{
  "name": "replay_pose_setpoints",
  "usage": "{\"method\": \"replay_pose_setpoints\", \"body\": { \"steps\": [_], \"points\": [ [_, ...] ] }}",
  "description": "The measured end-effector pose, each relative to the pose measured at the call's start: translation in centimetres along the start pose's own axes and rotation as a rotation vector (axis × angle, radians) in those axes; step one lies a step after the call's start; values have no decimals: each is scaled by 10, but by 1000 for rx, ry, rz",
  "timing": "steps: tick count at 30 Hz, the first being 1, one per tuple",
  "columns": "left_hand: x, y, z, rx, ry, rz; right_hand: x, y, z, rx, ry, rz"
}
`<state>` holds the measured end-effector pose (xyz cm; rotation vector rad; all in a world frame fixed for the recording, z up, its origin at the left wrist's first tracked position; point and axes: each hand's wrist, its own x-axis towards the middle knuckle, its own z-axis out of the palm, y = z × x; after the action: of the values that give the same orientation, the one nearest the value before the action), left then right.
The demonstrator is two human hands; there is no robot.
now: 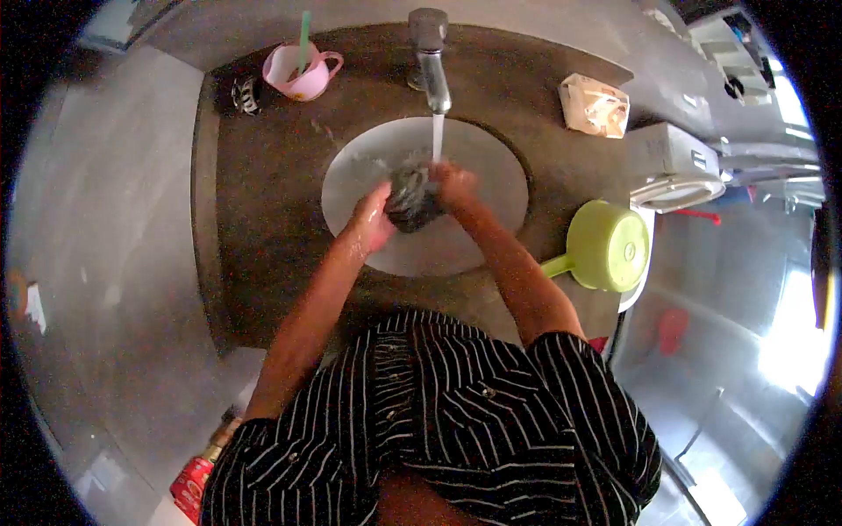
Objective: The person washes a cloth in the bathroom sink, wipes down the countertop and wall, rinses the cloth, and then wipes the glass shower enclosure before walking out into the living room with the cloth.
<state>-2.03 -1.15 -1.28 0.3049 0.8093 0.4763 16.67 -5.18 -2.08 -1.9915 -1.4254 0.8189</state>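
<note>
A dark, wet-looking cloth sits bunched between the two hands, held up over the white oval washbasin. The left hand is at its left side, partly open, with the thumb up near the cloth's upper left edge and the fingers lower down; it appears to touch the cloth, but I cannot tell whether it grips it. The right hand is at the cloth's upper right, its fingers curled in and closed on that edge, though blur hides the exact grip. Water runs from the metal tap straight down to the right hand, just right of the cloth.

The basin is set into a brown table. At its far left corner stands a pink mug with a green stick upright in it, and just left of the mug lies a small black-and-white object. A crumpled-looking packet lies at the far right. Nearer, on the right, a lime-green dipper rests with its handle pointing toward the basin.
</note>
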Motion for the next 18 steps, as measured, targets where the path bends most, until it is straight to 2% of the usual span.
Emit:
{"method": "replay_pose_setpoints", "body": {
  "steps": [2, 4, 5, 7, 9, 11, 12, 13, 14, 16, 18],
  "points": [
    [-42, 34, 52, 150, 79, -126, -4, 11, 2, -447, 322, -29],
    [-57, 53, 49, 242, 251, -205, -5, 32, 9, -597, 337, 62],
    [-55, 57, 35, 228, 172, -202, -7, 42, 8, -520, 182, 161],
    [-51, 55, 25, 172, 193, -209, -10, 47, 10, -388, -42, 152],
    [-47, 52, 28, 83, 200, -249, -29, -1, -4, -276, -186, -59],
    [-33, 32, -5, 162, -52, -82, -53, -70, -13, -8, 16, -465],
    [-34, 23, -1, 272, -51, 111, -63, -100, -14, 28, 43, -665],
    [-35, 15, 3, 386, -26, 305, -77, -128, -16, 178, 63, -630],
    [-36, 15, 12, 154, -47, 154, -88, -154, -19, 208, 60, -631],
    [-42, 21, 27, -306, -69, -143, -96, -183, -25, 194, 92, -765],
    [-51, 34, 47, -251, 13, -183, -86, -179, -13, 172, 168, -855]
  ]
}}
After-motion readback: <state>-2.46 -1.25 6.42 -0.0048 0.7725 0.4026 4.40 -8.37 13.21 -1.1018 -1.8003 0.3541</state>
